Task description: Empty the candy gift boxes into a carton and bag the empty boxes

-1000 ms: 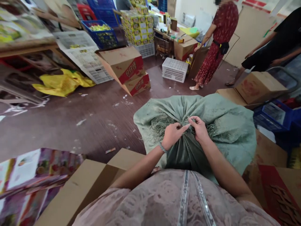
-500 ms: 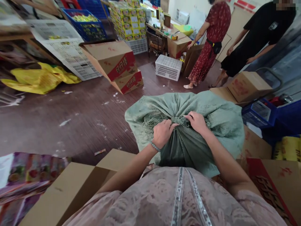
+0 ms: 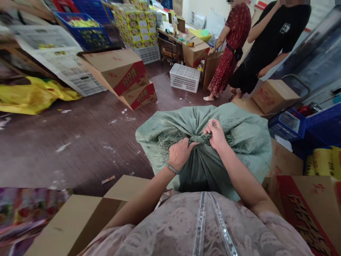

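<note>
“Green sack (image 3: 204,167), close in front of the pink shirt (image 3: 165,225); what changed?”

“Right hand (image 3: 216,137): its fingers, straighter half a second ago, now curl around the knot (image 3: 199,139); left hand (image 3: 179,153) bends at the frayed edge (image 3: 166,140), its grip hidden; the knot seems held more firmly.”

“And around?”

“Dark floor (image 3: 87,160), littered with scraps (image 3: 64,147); cartons (image 3: 125,76); a white crate (image 3: 185,78); the person in black (image 3: 277,42), now nearer the person in red (image 3: 238,35).”

One green woven sack (image 3: 205,169), two standing co-workers (image 3: 239,25)

One left hand (image 3: 180,153) and one right hand (image 3: 217,136), with one beaded bracelet (image 3: 172,168). On the floor, one lone white slotted crate (image 3: 185,78) and one yellow plastic sheet (image 3: 37,94). One stack of yellow cartons (image 3: 138,30), individually too blurred to count.
</note>
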`<state>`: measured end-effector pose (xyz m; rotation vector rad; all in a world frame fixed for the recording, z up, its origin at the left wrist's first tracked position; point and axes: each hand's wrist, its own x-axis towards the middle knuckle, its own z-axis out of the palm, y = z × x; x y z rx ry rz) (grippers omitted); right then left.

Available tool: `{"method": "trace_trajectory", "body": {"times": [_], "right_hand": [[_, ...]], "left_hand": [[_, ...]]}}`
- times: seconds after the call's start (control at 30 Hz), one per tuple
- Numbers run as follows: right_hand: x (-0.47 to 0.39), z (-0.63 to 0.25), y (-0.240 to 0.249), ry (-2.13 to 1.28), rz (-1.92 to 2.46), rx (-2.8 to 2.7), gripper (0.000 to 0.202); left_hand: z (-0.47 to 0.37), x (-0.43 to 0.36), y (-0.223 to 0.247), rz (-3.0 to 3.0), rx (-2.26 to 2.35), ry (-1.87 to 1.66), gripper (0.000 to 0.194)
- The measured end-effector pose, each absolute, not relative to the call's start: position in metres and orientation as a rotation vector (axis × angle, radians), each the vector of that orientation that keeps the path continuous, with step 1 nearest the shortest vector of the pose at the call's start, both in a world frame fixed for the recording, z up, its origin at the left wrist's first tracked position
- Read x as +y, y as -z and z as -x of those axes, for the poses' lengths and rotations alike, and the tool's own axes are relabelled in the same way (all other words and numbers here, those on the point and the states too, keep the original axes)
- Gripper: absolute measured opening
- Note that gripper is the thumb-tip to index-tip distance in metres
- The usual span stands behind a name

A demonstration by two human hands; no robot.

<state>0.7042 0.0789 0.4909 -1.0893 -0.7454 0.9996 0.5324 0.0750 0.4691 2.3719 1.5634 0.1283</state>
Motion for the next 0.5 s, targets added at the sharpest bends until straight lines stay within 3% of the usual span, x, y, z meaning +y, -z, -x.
{"method": "trace_trajectory", "body": {"times": [0.13,0.3,0.5], "right_hand": [[0.087,-0.705,-0.500,-1.063,1.134,-0.616,0.036],[0.110,-0.707,-0.502,-0.980,1.280,-0.403,0.039],[0.131,-0.712,-0.477,-0.995,1.400,-0.162,0.036]], "left_hand": [[-0.532,0.071,-0.474,-2.455,1.437,-0.093,0.048],[-0.532,0.067,-0.478,-2.656,1.055,-0.107,0.044],[-0.531,0.059,-0.445,-2.661,0.966,-0.106,0.032]]}}
